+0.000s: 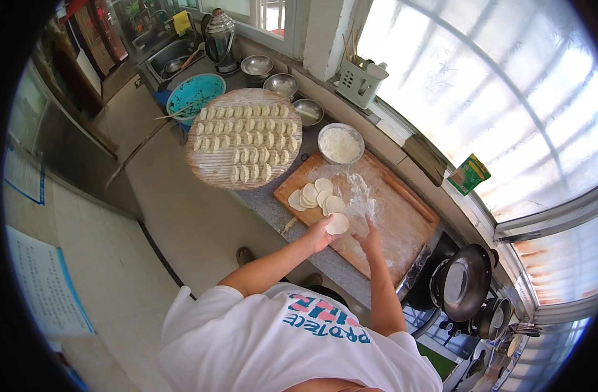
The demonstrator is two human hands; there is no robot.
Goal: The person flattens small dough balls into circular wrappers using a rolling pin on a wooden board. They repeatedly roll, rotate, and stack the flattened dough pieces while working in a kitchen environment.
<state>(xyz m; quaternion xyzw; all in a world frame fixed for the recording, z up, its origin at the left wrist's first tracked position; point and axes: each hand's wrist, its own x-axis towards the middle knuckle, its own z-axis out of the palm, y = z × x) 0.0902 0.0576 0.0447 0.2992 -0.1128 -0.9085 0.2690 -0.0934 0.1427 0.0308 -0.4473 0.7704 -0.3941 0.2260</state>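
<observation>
My left hand (321, 234) holds a round dumpling wrapper (338, 224) by its edge, above the near side of a floured wooden board (393, 245). Just to the right, my right hand (369, 238) is over the board with fingers apart and nothing in it. Beyond my left hand lies an overlapping pile of dumpling wrappers (310, 191). Loose flour (361, 193) whitens the board beside the pile. Along the board's far right edge rests a long rolling pin (410, 198). A metal bowl of flour (340, 144) stands at the far edge.
A round slatted tray (207, 163) carries rows of shaped dumplings and overhangs the counter. Behind it are a turquoise basin (201, 88) with chopsticks and several steel bowls (280, 85). A dark wok (465, 281) sits on the right. A green packet (468, 174) is by the window.
</observation>
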